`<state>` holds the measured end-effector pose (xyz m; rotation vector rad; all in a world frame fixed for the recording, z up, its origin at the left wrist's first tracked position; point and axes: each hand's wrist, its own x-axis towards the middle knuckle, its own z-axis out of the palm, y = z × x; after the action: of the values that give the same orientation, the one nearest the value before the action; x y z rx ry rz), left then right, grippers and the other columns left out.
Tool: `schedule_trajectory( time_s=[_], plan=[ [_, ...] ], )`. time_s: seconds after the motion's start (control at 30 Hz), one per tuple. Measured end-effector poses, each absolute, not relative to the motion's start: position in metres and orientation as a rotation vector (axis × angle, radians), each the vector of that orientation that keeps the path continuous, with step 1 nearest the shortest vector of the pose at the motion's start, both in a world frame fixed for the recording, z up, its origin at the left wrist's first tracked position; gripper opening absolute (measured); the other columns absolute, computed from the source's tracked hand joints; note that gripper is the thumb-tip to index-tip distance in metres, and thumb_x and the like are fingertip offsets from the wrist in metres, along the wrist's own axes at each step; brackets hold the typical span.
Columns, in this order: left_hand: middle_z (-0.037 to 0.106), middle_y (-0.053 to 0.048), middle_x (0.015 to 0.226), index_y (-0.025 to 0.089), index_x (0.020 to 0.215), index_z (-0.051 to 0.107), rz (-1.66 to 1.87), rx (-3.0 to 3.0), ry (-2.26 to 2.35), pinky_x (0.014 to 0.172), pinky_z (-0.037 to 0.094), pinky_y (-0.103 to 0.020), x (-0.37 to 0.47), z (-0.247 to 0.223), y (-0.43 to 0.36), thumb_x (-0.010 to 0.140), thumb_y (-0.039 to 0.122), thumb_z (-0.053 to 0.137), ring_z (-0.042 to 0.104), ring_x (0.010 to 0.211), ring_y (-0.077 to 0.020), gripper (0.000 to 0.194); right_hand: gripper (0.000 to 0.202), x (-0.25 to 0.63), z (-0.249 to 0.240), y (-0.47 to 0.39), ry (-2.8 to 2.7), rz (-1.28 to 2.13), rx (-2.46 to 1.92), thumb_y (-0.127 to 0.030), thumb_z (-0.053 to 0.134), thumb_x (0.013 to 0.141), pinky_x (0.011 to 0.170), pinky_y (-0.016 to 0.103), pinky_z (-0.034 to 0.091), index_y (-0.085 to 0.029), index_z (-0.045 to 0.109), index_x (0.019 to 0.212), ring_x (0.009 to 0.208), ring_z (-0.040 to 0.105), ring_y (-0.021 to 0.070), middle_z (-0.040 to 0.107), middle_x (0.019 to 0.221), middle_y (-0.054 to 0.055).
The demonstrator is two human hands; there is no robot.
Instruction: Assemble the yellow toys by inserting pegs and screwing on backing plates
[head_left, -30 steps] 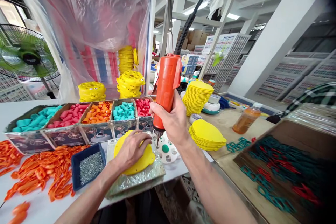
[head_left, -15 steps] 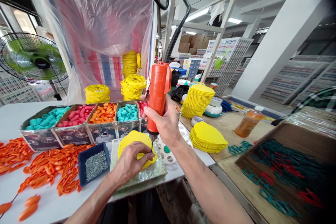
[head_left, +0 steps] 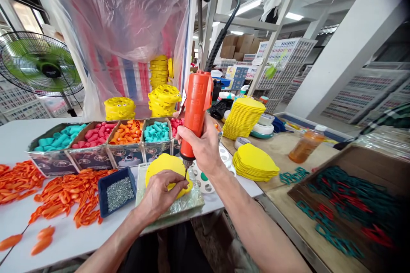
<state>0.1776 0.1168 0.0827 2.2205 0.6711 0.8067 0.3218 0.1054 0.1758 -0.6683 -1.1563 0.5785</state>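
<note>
My right hand [head_left: 205,143] is wrapped round an orange-red electric screwdriver [head_left: 196,108], which hangs from a hook and stands nearly upright, its bit pointing down. The bit's tip meets the near right part of a yellow plastic piece [head_left: 163,163]. On that piece rests my left hand [head_left: 165,190], thumb and fingers pinched together beside the bit; whatever lies between them is too small to make out. Under the yellow piece is a plastic-wrapped box [head_left: 188,205]. A blue tray of screws [head_left: 119,194] sits left of the box.
Bins of teal, pink and orange parts [head_left: 124,134] line the back. Orange pieces [head_left: 67,196] are heaped at left. Yellow plates [head_left: 254,162], a bottle [head_left: 306,145] and a carton of green and red parts [head_left: 346,196] are at right. Black cables [head_left: 221,36] hang above.
The view has shifted slightly. The screwdriver leans a little more, its top tilted to the right, with the bit still at the yellow piece. Both hands keep nearly the same pose.
</note>
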Motion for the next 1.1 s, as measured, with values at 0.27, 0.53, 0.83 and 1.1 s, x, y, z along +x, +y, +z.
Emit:
schedule_trajectory(
  time_s=[0.27, 0.53, 0.83, 1.1],
  plan=[
    [0.07, -0.008, 0.135, 0.023, 0.128, 0.066, 0.739, 2.391, 0.627, 0.112, 0.047, -0.042, 0.152, 0.08, 0.15, 0.104, 0.03, 0.046, 0.062, 0.128, -0.0238, 0.032, 0.035, 0.315, 0.169, 0.102, -1.154, 0.578, -0.726, -0.028, 0.072, 0.083, 0.058, 0.028, 0.056, -0.028, 0.056, 0.115, 0.063, 0.062, 0.0114, 0.07, 0.114, 0.002],
    [0.059, -0.014, 0.147, 0.021, 0.131, 0.065, 0.664, 2.719, 0.657, 0.122, 0.021, -0.066, 0.155, 0.057, 0.164, 0.09, 0.027, 0.067, 0.041, 0.145, -0.038, 0.042, 0.035, 0.289, 0.153, 0.092, -1.175, 0.63, -0.762, -0.027, 0.072, 0.084, 0.067, 0.031, 0.058, -0.027, 0.06, 0.117, 0.072, 0.064, 0.0147, 0.069, 0.114, 0.004],
    [0.07, -0.013, 0.13, 0.019, 0.123, 0.068, 0.682, 2.78, 0.686, 0.117, 0.031, -0.062, 0.153, 0.041, 0.169, 0.081, 0.018, 0.068, 0.049, 0.136, -0.0386, 0.042, 0.035, 0.283, 0.132, 0.094, -1.19, 0.665, -0.804, -0.028, 0.071, 0.084, 0.074, 0.033, 0.057, -0.028, 0.06, 0.117, 0.076, 0.065, 0.0169, 0.07, 0.106, 0.002],
    [0.065, -0.015, 0.139, 0.018, 0.113, 0.072, 0.683, 2.801, 0.691, 0.115, 0.032, -0.063, 0.153, 0.039, 0.169, 0.085, 0.027, 0.067, 0.052, 0.132, -0.04, 0.029, 0.037, 0.284, 0.122, 0.095, -1.22, 0.61, -0.876, -0.026, 0.072, 0.082, 0.08, 0.034, 0.056, -0.026, 0.06, 0.117, 0.082, 0.064, 0.0181, 0.07, 0.107, 0.003]
  ],
)
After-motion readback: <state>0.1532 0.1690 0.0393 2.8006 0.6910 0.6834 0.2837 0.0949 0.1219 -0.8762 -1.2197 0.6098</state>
